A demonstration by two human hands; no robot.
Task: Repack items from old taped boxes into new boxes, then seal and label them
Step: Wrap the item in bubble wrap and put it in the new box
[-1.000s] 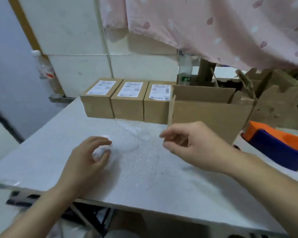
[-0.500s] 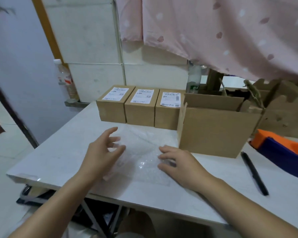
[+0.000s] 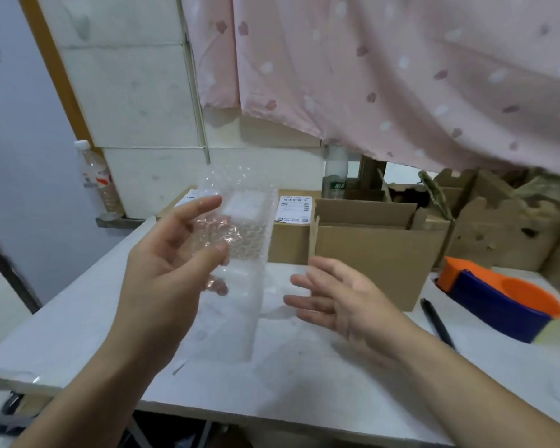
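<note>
Lifted off the tabletop (image 3: 78, 334), where it lay flat under both palms half a second ago, the bubble wrap (image 3: 240, 240) now hangs upright in front of the row of labelled boxes (image 3: 291, 234) at the far edge. The left hand (image 3: 168, 263) pinches it near its upper half, thumb in front and fingertips showing blurred through the plastic behind. Its long axis runs top to bottom, and its lower end reaches down to about the table surface.

The right hand (image 3: 340, 299) is open, fingers straight, palm turned toward the sheet. It sits just right of the sheet and does not touch it. It is the free hand, and likely the one to take the loose edge or fetch an item.

Behind it the open box (image 3: 375, 253) stands near the far edge. A pen (image 3: 437, 321) and an orange-and-blue tape dispenser (image 3: 498, 299) lie toward the right edge. A pink curtain (image 3: 401, 76) hangs low over the back.
</note>
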